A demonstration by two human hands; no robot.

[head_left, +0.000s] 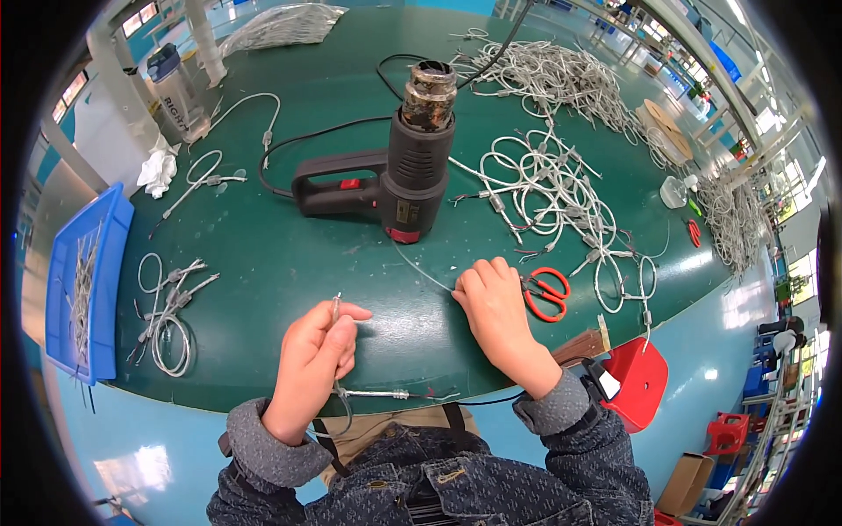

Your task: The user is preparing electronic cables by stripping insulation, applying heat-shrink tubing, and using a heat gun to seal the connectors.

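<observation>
The cable (337, 305) stood tip-up above the bench (237, 289)'s near edge, pinched between the left hand (314, 351)'s thumb and bent fingers. To its right, the palm-down right hand (491, 307) had closed fingers on a thin clear tube (425, 273) slanting leftward, away from that edge.
</observation>
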